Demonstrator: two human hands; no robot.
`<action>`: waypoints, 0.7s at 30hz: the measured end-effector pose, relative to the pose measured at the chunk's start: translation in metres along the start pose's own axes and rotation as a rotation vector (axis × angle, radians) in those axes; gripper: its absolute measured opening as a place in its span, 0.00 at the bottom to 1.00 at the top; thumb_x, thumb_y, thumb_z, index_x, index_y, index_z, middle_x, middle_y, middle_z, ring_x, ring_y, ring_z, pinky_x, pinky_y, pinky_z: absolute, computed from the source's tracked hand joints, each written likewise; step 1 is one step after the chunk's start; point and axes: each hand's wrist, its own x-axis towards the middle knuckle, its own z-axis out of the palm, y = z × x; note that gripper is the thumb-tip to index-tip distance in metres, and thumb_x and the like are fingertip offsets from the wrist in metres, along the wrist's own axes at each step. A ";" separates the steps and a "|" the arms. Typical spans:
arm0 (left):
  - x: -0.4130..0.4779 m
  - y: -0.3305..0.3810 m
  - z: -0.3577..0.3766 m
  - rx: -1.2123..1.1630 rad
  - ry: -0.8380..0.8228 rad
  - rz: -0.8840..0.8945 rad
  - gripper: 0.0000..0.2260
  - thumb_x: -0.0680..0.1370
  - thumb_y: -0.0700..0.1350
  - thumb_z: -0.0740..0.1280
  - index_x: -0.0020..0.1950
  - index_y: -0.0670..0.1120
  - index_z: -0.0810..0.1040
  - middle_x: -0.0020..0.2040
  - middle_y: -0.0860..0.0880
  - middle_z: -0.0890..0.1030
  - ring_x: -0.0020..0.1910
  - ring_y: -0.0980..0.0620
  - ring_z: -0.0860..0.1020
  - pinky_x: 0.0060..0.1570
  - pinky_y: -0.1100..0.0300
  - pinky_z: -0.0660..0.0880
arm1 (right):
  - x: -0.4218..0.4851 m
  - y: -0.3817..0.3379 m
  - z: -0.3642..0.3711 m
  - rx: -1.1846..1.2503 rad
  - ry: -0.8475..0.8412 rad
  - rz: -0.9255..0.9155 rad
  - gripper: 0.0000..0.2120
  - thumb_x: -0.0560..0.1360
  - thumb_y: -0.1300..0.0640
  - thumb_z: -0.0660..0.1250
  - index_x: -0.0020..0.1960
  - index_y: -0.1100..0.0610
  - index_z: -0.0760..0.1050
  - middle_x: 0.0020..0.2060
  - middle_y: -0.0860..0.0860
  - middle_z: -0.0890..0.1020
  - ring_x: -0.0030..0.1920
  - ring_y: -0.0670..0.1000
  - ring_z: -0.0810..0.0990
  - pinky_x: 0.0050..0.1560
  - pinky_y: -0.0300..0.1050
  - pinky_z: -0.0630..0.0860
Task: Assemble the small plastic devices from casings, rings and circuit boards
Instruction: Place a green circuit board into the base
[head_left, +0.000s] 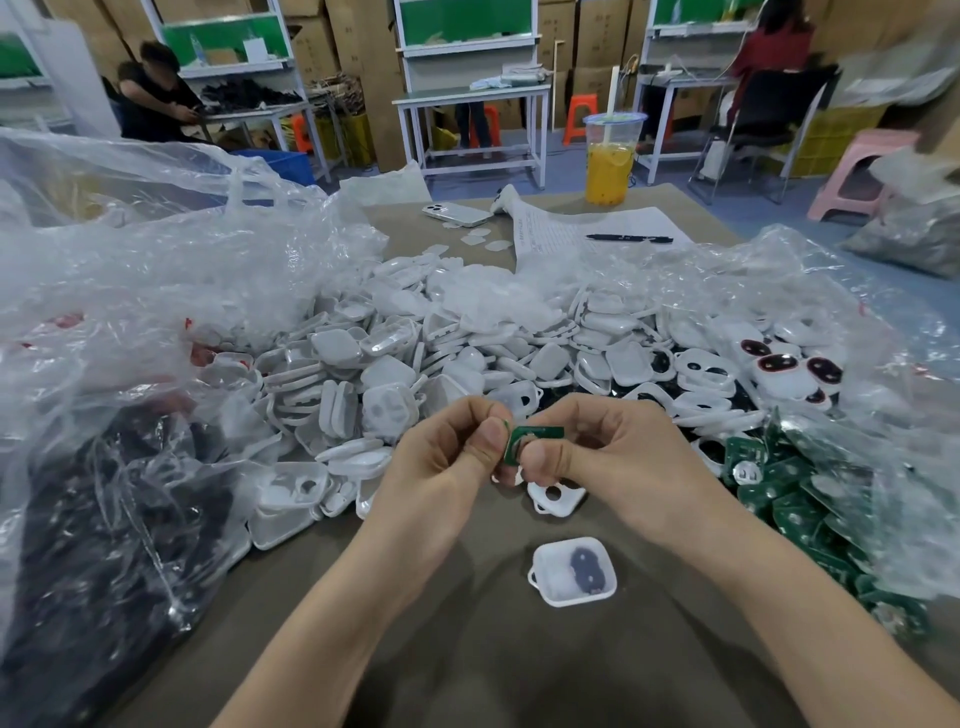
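White casing (570, 601) holds a dark insert (585, 569); beyond it, left hand (445, 460) and right hand (615, 452) pinch a circuit board (536, 435).

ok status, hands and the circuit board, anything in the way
Left hand and right hand both pinching the green circuit board, held above the table. Open white casing lies below them. Nothing covers it.

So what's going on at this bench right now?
A person is assembling small devices by hand. The left hand and right hand both pinch one green circuit board above the table. An open white casing lies nearer the person, apart from the heap of casings; spare boards sit bagged at right.
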 end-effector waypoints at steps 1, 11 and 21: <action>0.001 0.000 0.000 -0.021 0.014 -0.010 0.10 0.79 0.49 0.63 0.41 0.48 0.80 0.38 0.43 0.78 0.41 0.43 0.74 0.49 0.47 0.71 | 0.001 0.001 0.001 0.031 0.008 -0.005 0.03 0.68 0.56 0.78 0.41 0.51 0.85 0.35 0.52 0.86 0.36 0.47 0.82 0.42 0.37 0.78; 0.002 0.002 -0.004 -0.144 0.086 -0.057 0.09 0.76 0.49 0.65 0.43 0.43 0.77 0.37 0.47 0.76 0.37 0.51 0.73 0.46 0.55 0.71 | 0.005 0.007 -0.008 0.140 0.162 -0.013 0.13 0.65 0.49 0.74 0.49 0.50 0.83 0.38 0.50 0.87 0.37 0.46 0.84 0.40 0.32 0.78; 0.027 0.033 0.018 0.436 0.075 0.085 0.08 0.82 0.49 0.66 0.43 0.52 0.78 0.28 0.55 0.76 0.27 0.60 0.72 0.31 0.70 0.69 | 0.010 0.016 -0.016 0.258 0.256 -0.006 0.11 0.78 0.58 0.71 0.52 0.43 0.85 0.46 0.50 0.88 0.46 0.49 0.87 0.48 0.36 0.80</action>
